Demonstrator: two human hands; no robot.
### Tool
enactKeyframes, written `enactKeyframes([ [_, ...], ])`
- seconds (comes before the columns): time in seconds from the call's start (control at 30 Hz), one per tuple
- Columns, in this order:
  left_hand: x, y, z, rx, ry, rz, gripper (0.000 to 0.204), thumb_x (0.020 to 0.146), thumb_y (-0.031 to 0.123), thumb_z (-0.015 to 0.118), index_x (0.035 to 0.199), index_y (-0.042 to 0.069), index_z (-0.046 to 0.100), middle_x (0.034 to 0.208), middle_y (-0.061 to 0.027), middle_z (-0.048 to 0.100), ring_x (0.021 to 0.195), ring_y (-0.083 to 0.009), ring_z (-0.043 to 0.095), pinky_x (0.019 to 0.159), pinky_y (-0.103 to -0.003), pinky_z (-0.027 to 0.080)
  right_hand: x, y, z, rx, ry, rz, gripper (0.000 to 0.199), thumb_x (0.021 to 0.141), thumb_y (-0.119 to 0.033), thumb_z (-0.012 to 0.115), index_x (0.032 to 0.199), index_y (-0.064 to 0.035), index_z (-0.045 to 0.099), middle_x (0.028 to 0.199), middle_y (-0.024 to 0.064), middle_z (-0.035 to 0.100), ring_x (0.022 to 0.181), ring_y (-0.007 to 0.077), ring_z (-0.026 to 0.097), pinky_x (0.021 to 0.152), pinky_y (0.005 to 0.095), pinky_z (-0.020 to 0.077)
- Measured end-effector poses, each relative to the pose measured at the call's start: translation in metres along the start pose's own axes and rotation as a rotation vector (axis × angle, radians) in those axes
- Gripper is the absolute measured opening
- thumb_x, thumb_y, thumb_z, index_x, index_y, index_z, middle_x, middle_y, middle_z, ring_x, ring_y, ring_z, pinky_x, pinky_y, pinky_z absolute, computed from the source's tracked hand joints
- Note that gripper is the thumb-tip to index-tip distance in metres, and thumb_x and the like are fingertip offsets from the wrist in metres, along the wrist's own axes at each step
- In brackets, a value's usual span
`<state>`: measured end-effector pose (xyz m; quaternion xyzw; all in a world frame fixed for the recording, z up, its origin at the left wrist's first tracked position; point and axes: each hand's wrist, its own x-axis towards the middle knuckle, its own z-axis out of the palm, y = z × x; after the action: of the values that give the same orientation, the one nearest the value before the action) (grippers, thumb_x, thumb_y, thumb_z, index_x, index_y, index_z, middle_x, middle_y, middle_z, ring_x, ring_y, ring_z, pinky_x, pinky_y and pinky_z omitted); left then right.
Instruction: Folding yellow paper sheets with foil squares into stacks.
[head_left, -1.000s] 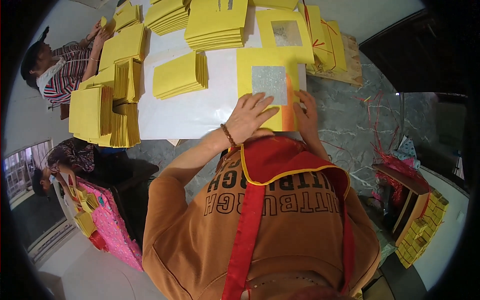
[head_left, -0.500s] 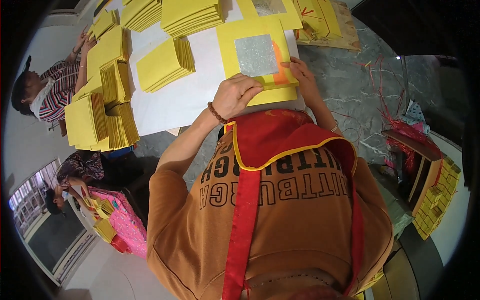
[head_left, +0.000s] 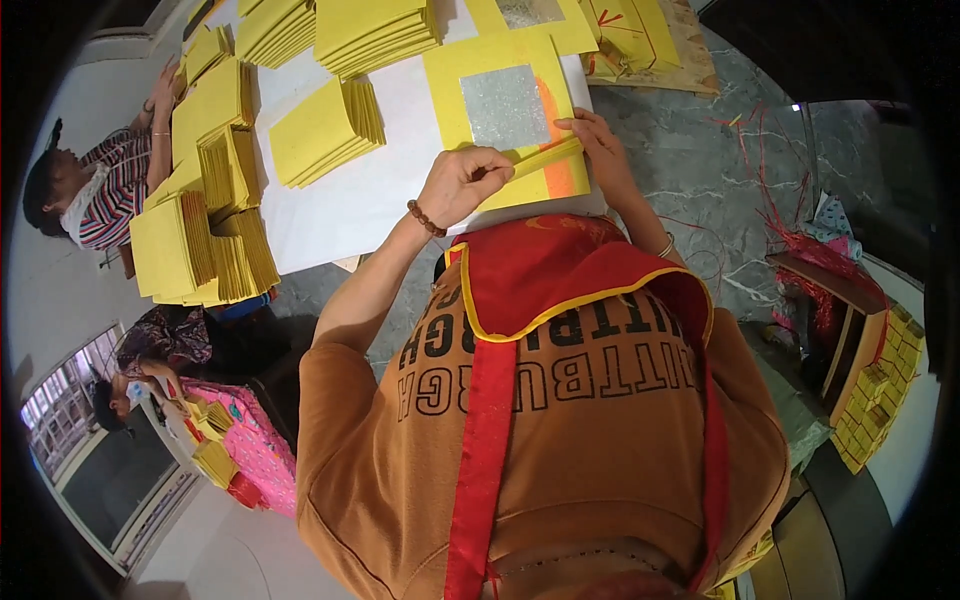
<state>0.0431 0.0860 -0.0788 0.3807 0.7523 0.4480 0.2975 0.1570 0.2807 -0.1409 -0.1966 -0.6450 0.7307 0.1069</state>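
Observation:
A yellow paper sheet (head_left: 447, 105) lies on the white table top in front of me, with a silver foil square (head_left: 503, 106) and an orange stripe on it. Its near edge is turned up into a narrow folded strip (head_left: 548, 153). My left hand (head_left: 468, 183) pinches the left end of that strip between thumb and fingers. At the strip's right end, my right hand (head_left: 600, 150) grips the paper with thumb and fingertips. Just left of the sheet sits a small stack of folded yellow paper (head_left: 325, 130).
More stacks of folded yellow paper (head_left: 375, 35) cover the table's far and left sides. Another foil sheet (head_left: 575, 25) lies beyond mine. A person in a striped top (head_left: 115, 190) works at the left edge; another person (head_left: 165, 340) sits lower left beside a pink cloth (head_left: 255, 440).
The near edge of the sheet has been lifted and rolled away from me, baring the orange stripe below the strip. Both hands keep their hold and have shifted slightly.

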Motion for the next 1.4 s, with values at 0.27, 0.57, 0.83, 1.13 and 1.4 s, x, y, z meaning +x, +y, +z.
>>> enactKeyframes([
  [0.27,0.003,-0.002,-0.003,-0.193,0.017,-0.178,0.016,0.083,0.014,0.056,0.080,-0.001,0.060,0.061,0.0027,0.053,0.056,-0.0029,0.043,0.049,-0.021,0.035,0.000,0.006,-0.010,0.042,-0.056,0.031,0.043,0.093,-0.038,0.033,0.112,-0.0070,0.056,0.127,0.0013,0.037,0.108,0.0138,0.042,0.090,0.0295,0.0335],
  [0.57,-0.001,-0.008,-0.006,-0.450,0.113,-0.152,0.012,0.086,0.013,0.053,0.084,0.002,0.057,0.064,0.0076,0.046,0.055,-0.0001,0.037,0.048,-0.017,0.029,-0.003,-0.033,-0.008,-0.033,0.261,0.067,0.043,0.092,-0.038,0.038,0.115,-0.0038,0.048,0.112,0.0088,0.049,0.086,0.0147,0.055,0.074,0.0253,0.0427],
  [0.83,-0.011,-0.019,-0.003,-0.363,0.015,-0.048,0.010,0.084,0.010,0.055,0.085,0.001,0.057,0.071,0.0046,0.051,0.064,-0.0024,0.043,0.054,-0.019,0.037,-0.003,-0.057,0.016,0.457,0.059,0.340,0.048,0.092,-0.037,0.038,0.128,-0.0051,0.034,0.106,0.0094,0.053,0.090,0.0208,0.058,0.076,0.0324,0.0492],
  [1.13,-0.010,-0.014,-0.003,-0.214,-0.088,0.250,0.012,0.083,0.012,0.056,0.089,0.002,0.058,0.080,-0.0030,0.056,0.069,-0.0099,0.051,0.060,-0.023,0.041,0.003,-0.056,0.032,0.550,-0.064,0.296,0.039,0.092,-0.027,0.040,0.123,-0.0051,0.041,0.114,0.0070,0.052,0.102,0.0160,0.050,0.088,0.0296,0.0403],
  [1.4,0.026,0.031,-0.010,-0.553,0.143,-0.264,0.048,0.088,0.031,0.052,0.123,0.002,0.036,0.084,-0.0026,0.051,0.076,-0.0084,0.050,0.063,-0.021,0.045,0.007,-0.051,0.066,0.804,-0.256,0.203,0.043,0.093,-0.021,0.038,0.132,-0.0029,0.031,0.126,0.0086,0.041,0.114,0.0167,0.041,0.097,0.0297,0.0307],
])
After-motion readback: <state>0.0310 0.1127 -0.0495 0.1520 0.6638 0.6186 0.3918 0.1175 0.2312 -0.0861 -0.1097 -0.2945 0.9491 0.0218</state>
